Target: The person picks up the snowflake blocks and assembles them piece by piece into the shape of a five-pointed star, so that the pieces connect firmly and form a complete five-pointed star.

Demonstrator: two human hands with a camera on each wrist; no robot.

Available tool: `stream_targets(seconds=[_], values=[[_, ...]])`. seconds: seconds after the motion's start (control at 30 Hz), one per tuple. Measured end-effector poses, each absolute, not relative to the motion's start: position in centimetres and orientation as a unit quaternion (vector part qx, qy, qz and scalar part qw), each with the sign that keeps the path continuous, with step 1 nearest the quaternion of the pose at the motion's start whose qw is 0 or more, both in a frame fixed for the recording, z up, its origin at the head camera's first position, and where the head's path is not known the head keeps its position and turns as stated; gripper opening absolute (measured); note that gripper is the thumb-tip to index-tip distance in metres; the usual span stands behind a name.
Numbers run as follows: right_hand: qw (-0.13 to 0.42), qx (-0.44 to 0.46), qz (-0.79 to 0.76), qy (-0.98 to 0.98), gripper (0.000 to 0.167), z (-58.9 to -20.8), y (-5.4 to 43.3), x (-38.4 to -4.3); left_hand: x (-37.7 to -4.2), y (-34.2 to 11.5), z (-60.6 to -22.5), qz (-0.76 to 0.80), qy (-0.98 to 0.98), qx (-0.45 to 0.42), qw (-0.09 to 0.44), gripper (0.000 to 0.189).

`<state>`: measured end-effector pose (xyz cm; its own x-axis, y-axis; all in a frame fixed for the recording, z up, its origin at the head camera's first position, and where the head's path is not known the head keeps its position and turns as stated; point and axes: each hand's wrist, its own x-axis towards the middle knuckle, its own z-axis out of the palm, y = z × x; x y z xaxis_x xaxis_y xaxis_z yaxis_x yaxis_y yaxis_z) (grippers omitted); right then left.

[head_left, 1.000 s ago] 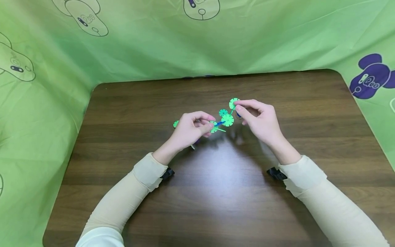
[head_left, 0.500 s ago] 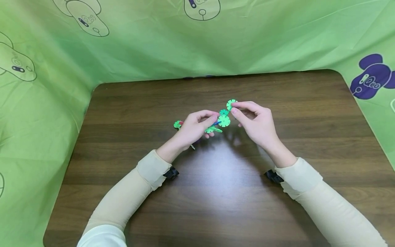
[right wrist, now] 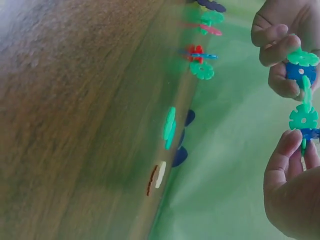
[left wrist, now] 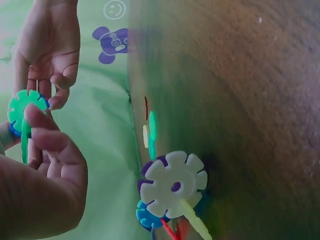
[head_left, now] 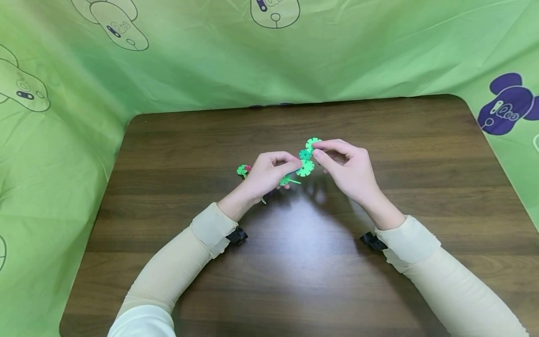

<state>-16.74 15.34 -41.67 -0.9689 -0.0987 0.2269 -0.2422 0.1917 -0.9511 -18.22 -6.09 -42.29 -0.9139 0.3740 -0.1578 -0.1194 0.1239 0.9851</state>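
Observation:
Both hands are raised over the table, on a joined string of slotted snowflake discs in green and blue. My left hand (head_left: 273, 175) pinches the string near a blue disc (right wrist: 299, 74), with green discs around its fingers. At the other end my right hand (head_left: 349, 164) pinches the upper green disc (head_left: 312, 144) between thumb and index finger. A lower green disc (head_left: 305, 168) lies between the two hands. In the right wrist view another blue disc (right wrist: 311, 133) sits by the right thumb, fixed to a green disc (right wrist: 303, 120). The left fingers partly hide the string.
On the table (head_left: 311, 271), a teal disc (head_left: 304, 154) lies behind the string. Left of the left hand is a green disc (head_left: 242, 171) with red beside it. A white disc (left wrist: 174, 184) stands joined to others, and loose white (right wrist: 160, 175) and red-brown discs (right wrist: 152, 180) lie further off.
My left hand has shifted slightly right and my right hand slightly left, so they are closer together. The upper green disc has moved left and a little down with the right hand.

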Motion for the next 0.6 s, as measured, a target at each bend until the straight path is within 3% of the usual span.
stream_targets(seconds=[0.6], values=[[0.057, 0.135, 0.623, -0.768, 0.020, -41.77, 15.47, -16.37, -17.35, -5.46, -42.60, 0.688, 0.702, 0.119, 0.137, 0.013]])
